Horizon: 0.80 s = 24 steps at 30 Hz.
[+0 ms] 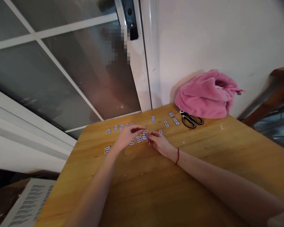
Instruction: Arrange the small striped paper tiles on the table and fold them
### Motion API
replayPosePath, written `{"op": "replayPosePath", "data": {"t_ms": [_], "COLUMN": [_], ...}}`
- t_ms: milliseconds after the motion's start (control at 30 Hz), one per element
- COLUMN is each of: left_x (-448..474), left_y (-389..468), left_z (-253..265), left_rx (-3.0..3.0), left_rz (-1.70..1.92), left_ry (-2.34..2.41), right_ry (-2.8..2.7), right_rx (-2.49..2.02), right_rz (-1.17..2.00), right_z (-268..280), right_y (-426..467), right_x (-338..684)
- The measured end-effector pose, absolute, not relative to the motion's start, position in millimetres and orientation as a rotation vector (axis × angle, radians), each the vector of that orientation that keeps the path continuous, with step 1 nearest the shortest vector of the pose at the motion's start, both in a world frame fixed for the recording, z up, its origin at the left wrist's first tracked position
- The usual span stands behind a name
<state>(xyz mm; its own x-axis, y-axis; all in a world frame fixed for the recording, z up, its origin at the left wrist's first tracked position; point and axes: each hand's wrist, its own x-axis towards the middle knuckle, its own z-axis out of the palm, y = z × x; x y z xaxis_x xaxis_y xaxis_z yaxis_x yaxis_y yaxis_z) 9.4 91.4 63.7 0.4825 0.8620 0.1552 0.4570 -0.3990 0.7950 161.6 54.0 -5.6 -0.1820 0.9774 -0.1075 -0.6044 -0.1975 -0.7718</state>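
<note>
Brown wood is making up the table (132,189), and over it the right hand (161,144) is pinching a small blue-and-white card (144,136) at its fingertips, while the left hand (127,137) is putting its fingertips by the card's far edge, and I cannot tell if they are gripping it too. More little cards (138,139) are lying near and past both hands. Farther off, past the right hand and to its right, black-and-white scissors (190,126) are lying beside something pink and fluffy (205,94).
</note>
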Motion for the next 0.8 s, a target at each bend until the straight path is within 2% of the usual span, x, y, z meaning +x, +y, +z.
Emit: {"op": "replayPosePath", "data": {"t_ms": [533, 800], "left_x": [16.9, 17.9], "left_y": [85.1, 87.1], "left_z": [67.1, 60.1], "left_rx": [2.260, 2.089], "left_rz": [0.792, 0.798], "left_ry": [1.178, 1.064], "right_ry": [-0.678, -0.633], "right_rx": [-0.745, -0.707], "right_rz": [1.615, 1.624], "right_z": [-7.1, -8.0], "right_y": [53.8, 55.0], "right_x": [158.5, 160.5]}}
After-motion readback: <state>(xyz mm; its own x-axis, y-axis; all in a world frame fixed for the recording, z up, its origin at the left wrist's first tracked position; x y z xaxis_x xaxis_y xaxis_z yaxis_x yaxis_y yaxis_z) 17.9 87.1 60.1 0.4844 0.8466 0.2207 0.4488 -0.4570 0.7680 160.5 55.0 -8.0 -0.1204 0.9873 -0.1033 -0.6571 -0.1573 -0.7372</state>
